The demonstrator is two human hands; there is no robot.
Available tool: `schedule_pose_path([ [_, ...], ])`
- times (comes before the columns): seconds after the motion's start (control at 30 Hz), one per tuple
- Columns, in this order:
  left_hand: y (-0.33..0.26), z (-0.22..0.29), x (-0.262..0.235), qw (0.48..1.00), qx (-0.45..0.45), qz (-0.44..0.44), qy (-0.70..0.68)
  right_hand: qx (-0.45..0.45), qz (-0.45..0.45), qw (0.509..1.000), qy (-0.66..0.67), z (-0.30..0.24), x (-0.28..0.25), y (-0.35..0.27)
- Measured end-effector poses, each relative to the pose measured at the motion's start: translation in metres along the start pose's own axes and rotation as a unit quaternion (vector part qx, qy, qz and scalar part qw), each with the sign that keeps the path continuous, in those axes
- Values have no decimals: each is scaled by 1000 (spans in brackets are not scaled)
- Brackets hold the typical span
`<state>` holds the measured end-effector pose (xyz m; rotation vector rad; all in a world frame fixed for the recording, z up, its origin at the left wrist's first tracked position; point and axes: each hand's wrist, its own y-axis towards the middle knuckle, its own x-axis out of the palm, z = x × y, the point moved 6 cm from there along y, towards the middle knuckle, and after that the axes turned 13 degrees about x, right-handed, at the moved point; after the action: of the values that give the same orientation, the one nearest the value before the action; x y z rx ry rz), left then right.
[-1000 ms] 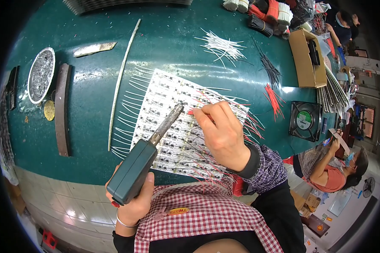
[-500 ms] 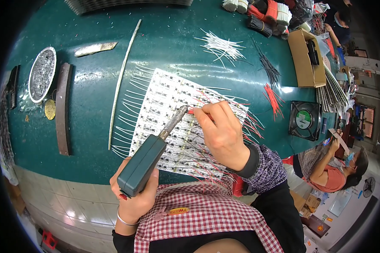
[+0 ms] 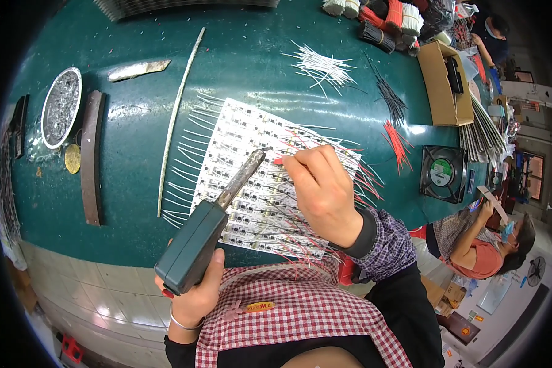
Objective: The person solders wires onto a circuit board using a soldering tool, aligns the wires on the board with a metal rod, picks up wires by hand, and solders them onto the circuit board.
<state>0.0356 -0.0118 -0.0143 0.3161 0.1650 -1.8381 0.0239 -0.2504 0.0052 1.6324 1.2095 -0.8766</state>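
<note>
My left hand [image 3: 202, 293] is closed around the dark green handle of a soldering iron [image 3: 193, 242]. Its worn metal shaft slants up and right, with the tip just above the board and slightly left of my right fingers. A white panel of small circuit boards [image 3: 233, 132] lies tilted on the table below both hands. White wires [image 3: 193, 136] stick out along its left side; red, black and white wires [image 3: 365, 178] fan out on the right. Over the panel, my right hand [image 3: 326, 199] pinches a red wire [image 3: 278, 161], its end beside the iron's tip.
On the green table [image 3: 135, 184] lie loose piles of white wires [image 3: 325, 66], black wires [image 3: 389, 98] and red wires [image 3: 397, 146]. A fan [image 3: 443, 175] and a cardboard box [image 3: 438, 92] stand right. At left are an oval bowl [image 3: 61, 110] and a brown bar [image 3: 92, 159]. Co-workers sit at right.
My left hand has drawn the soldering iron down and left, so its tip is farther from the red wire. The right hand stays nearly in place.
</note>
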Motion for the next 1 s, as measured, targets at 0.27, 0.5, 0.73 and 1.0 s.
schedule_pose_path([
  [0.27, 2, 3, -2, 1000, 8, -4, -10, -1, 11, 999, 41, -8, -4, -7],
  [0.5, 2, 4, -1, 999, -20, -43, -14, 24, 1, 999, 41, -8, -1, -8],
  [0.73, 3, 5, 1, 999, 5, -49, -12, 14, 8, 999, 37, -10, 1, -7],
  [1.0, 8, 11, 2, 997, 34, -72, 15, 21, 0, 1000, 13, -12, 1, -6],
])
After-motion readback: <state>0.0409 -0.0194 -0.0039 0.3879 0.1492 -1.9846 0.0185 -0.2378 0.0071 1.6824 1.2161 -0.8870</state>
